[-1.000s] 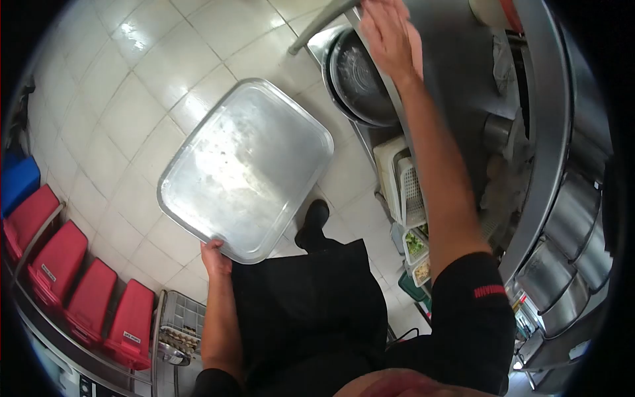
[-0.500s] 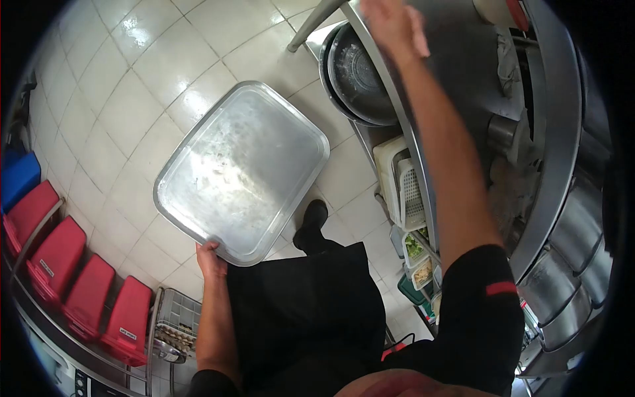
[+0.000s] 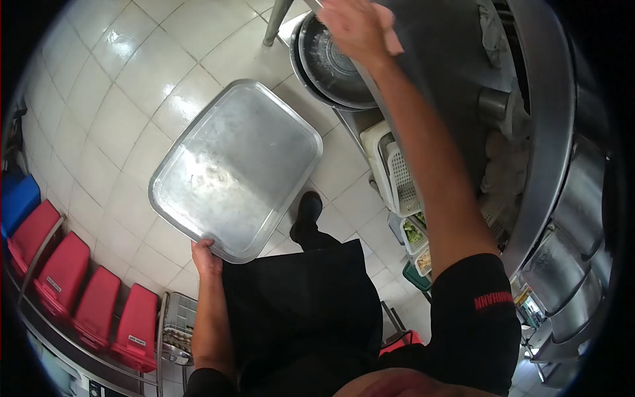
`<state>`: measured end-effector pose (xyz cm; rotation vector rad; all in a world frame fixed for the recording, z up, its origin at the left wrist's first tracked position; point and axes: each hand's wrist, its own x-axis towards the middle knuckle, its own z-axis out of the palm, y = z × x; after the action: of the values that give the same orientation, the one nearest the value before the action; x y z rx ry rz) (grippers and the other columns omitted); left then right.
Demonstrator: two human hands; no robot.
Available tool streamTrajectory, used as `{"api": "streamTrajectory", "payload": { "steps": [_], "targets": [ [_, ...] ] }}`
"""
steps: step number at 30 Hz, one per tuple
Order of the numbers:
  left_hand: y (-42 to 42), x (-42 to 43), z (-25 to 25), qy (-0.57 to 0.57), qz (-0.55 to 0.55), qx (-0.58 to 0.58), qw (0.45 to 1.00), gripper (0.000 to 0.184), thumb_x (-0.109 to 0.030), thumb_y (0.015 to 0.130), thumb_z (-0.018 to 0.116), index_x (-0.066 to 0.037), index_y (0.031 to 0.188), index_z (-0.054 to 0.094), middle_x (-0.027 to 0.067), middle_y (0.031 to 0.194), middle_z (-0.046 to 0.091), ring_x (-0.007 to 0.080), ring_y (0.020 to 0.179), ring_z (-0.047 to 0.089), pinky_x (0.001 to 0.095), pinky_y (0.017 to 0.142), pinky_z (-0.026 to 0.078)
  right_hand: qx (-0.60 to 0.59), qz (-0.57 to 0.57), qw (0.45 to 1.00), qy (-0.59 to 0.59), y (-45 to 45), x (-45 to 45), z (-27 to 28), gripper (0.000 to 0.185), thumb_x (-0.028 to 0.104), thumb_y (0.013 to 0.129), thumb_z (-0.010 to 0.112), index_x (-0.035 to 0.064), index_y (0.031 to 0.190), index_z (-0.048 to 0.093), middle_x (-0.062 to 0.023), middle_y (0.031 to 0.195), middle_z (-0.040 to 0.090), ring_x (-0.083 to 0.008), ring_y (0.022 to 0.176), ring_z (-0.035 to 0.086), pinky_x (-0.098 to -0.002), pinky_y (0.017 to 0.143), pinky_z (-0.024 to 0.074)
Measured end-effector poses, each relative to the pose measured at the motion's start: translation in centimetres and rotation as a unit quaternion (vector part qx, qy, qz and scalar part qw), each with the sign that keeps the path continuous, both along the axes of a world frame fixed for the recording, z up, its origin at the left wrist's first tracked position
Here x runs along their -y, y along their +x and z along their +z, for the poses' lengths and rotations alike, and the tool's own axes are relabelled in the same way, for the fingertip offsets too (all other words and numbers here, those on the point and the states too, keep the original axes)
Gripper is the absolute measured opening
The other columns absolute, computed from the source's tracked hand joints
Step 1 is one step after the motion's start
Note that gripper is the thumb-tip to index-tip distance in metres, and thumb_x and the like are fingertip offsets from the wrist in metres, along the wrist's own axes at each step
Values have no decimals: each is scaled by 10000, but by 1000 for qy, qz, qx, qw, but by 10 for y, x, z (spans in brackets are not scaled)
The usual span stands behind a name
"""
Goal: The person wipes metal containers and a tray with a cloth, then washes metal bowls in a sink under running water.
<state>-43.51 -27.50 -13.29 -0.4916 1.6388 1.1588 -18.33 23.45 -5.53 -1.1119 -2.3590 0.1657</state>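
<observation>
- One long metal counter [image 3: 433, 56] runs along the right side, under the outstretched right arm.
- One large silver tray [image 3: 231, 165] with rounded corners is held out over the tiled floor [image 3: 112, 112], left of the counter; the left hand [image 3: 208, 259] grasps its near edge, thumb on top.
- Four red bins [image 3: 63, 272] stand in a row at the far left, with a blue bin [image 3: 18, 200] beyond them.
- Two round dark bowls [image 3: 324, 56], nested, sit low by the counter's edge.
- One white basket [image 3: 401, 173] with holes lies near them, close to a small tub of green leaves [image 3: 414, 233].
- One pink cloth [image 3: 390, 28] touches the right hand [image 3: 357, 30], which is blurred; how firmly it grips, I cannot tell.
</observation>
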Motion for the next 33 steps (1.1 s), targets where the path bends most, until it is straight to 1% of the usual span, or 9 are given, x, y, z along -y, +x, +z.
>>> {"api": "streamTrajectory", "payload": {
  "steps": [5,7,11,12,17,20,24,31,33],
  "targets": [
    [-1,12,-7,1,16,0,1000,701,29,699,427,-35,1396,386,147,1255,529,327,1162,527,458,1023,435,8,-244,947,-210,255,-64,-70,429,165,967,516,70,1381,456,-87,1343,528,-252,1164,564,-351,872,515],
    [-3,8,-5,3,13,4,1000,676,22,705,432,-4,1378,379,166,1226,518,339,1154,525,473,1016,440,-17,-269,957,106,203,11,-3,507,257,946,444,108,1431,433,-109,1430,487,-267,1286,482,-366,990,441],
    [0,-1,2,24,56,30,998,724,32,677,441,-34,1397,392,141,1263,525,322,1181,510,442,1054,400,98,-477,852,-193,214,107,-32,361,211,980,468,39,1278,575,-174,1237,616,-334,1125,589,-410,979,451],
    [0,0,-3,22,56,31,998,726,32,676,442,-34,1398,392,139,1264,525,320,1185,507,440,1058,395,-34,-251,966,53,183,133,-33,311,207,985,488,14,1167,649,-188,1180,649,-353,1103,613,-417,962,463],
    [-4,2,-6,9,75,40,996,720,32,675,448,-36,1389,400,123,1236,530,308,1170,509,430,1057,388,30,-205,978,-12,224,116,-21,395,188,988,482,1,1334,521,-162,1284,608,-319,1176,583,-379,998,440],
    [-10,0,-11,1,70,40,997,706,34,673,449,-35,1374,404,114,1197,532,305,1149,518,434,1044,404,-145,-498,838,-166,177,46,15,445,163,923,492,22,1345,514,-135,1294,586,-295,1175,551,-407,918,474],
    [-11,-4,-16,-15,63,28,997,679,30,676,453,-37,1350,411,109,1156,536,296,1103,538,442,1006,443,244,-459,852,-61,377,-115,-79,275,202,862,551,55,1091,596,-81,966,638,-232,837,613,-388,690,496],
    [-14,-7,-27,-37,48,33,998,596,21,679,475,-36,1272,459,87,1055,539,270,1020,542,418,962,466,-72,-321,943,-55,252,-208,-85,194,244,864,573,51,850,553,-35,733,516,-168,657,521,-322,581,410],
    [-16,-3,-28,-23,36,42,998,574,21,681,480,-35,1252,470,82,1036,538,263,1006,538,415,952,469,-106,-211,971,-42,246,-240,-119,298,234,855,640,-4,1021,571,-101,978,539,-205,859,532,-332,746,431]
  ]
}}
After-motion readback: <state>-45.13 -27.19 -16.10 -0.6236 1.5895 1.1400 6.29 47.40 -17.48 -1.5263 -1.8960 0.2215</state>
